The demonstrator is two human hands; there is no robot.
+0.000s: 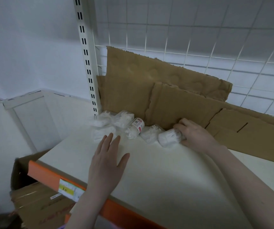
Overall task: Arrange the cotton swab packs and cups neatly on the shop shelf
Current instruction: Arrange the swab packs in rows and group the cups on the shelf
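Head view, shop shelving: a person's two bare hands work over a white shelf point(166, 176) w/ an orange front edge point(53, 177) and a yellow price tag point(67, 189).

Right hand point(194, 134), at the back of the shelf, has fingers curled round a pack of cotton swabs point(169, 138) lying on its side; the pack sits just left of the palm, thumb side low, fingertips over its far end. The hand is close against the cardboard sheets point(166, 90) that lean on the wire grid back panel point(215, 38).

Left hand point(108, 161) is spread flat, fingers straight and apart, holding nothing, over the shelf nearer the front edge. Whether it touches the board – can't tell. Its fingertips point toward the loose group of swab packs.

Packs run in a ragged row along the back, left of the right hand: one pack point(149, 133) touching the held one; next a clear cup of swabs point(135, 129) w/ a red-and-white label, tipped on its side; then more packs point(122, 119) near the slotted upright post point(86, 60), one point(102, 134) just beyond the left fingertips. Picture is blurred, so exact count in the corner isn't readable.

Below the shelf's left end: a brown carton point(38, 202) w/ tape across its top.
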